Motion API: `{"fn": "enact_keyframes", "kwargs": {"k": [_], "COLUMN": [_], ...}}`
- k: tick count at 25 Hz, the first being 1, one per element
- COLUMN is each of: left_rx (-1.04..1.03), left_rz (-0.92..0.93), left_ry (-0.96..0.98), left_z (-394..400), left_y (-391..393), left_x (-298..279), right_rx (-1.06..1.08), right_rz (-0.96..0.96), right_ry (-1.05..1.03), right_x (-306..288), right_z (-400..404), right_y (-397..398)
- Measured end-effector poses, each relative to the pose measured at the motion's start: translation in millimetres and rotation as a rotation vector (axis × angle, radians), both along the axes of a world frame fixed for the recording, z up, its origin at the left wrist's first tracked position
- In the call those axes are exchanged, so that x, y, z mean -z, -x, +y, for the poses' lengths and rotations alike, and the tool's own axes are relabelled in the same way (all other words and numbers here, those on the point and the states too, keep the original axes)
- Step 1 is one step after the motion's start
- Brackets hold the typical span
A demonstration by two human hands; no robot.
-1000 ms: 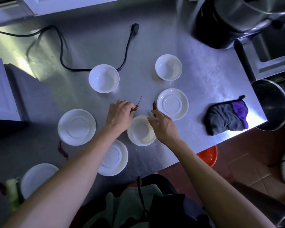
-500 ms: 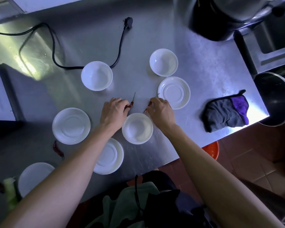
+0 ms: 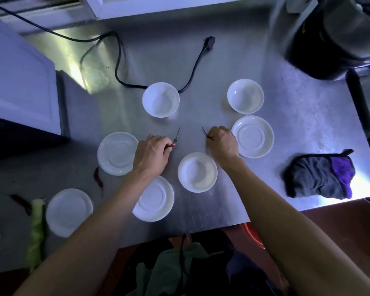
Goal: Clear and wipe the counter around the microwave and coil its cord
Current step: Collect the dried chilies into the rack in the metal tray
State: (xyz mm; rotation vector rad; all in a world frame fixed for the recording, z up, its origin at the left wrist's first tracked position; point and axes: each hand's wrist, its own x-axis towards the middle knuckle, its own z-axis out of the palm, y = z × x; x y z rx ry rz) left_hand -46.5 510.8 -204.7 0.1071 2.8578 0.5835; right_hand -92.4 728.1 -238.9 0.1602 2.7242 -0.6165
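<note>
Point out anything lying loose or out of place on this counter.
Two dried red chilies lie loose on the steel at the left, beside the saucers. The black cord sprawls uncoiled, its plug unplugged. A grey-purple cloth sits crumpled at the right edge.

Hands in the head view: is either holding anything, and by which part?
Left hand pinches a red chili by its body, stem poking out. Right hand grips a second item; only its thin stem shows.
</note>
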Motion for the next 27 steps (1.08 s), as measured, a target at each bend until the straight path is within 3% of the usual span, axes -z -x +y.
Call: {"fn": "enact_keyframes", "kwargs": {"k": [6,10,15,27], "left_rx": [-0.126,-0.193,-0.344,-0.658], "left_rz": [0.044,0.093,0.173,0.231], "left_ry": [-0.005,-0.025,-0.051,-0.068], "left_z": [-12.1,-24.5,-57.8,-175.5], "left_y": [-24.2,-43.8,-81.1,-261.6], "left_x": [-18.1,-30.6,-44.3,-69.8], "right_rx": [-0.126,-0.158,-0.345,-0.768], "right_rz": [0.065,0.143,0.238,0.313], "right_ry": [-0.037,0.141,0.356,0.452], "right_x": [-12.7,-34.9,-62.4,-99.2], "right_z": [-9.6,-29.8,-81.7,-231.7], "right_y": [-2.4,-2.4,-21.3,-159.2]}}
